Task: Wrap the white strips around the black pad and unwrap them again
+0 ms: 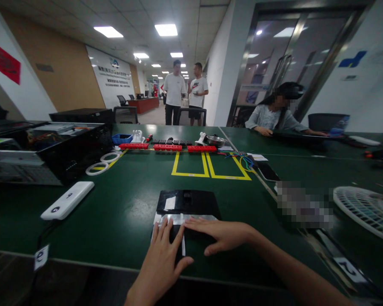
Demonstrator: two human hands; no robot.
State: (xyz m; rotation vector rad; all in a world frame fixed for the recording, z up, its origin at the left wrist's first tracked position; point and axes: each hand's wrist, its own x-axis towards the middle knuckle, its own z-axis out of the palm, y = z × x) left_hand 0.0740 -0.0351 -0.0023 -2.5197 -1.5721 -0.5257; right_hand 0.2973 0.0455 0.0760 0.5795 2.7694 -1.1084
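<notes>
A flat, glossy black panel (198, 203) lies on the green table in front of me. It has a white patch (170, 203) on its upper left, and a silvery strip (175, 218) runs across its middle. My left hand (166, 255) rests on the panel's near left part, fingers stretched and spread, with fingertips touching the strip. A narrow white strip (183, 247) runs toward me beside its index finger. From the right, my right hand (221, 233) lies over the strip, fingers straight and thumb apart. Both hands partly cover the panel's near half.
An open computer case (64, 155) stands at left, near white tape rolls (97, 168) and a white power bank-like box (68, 199). Red slotted blocks (167, 147) line the back. A phone (268, 171) and white fan grille (364, 208) lie right. A person (276, 114) sits across.
</notes>
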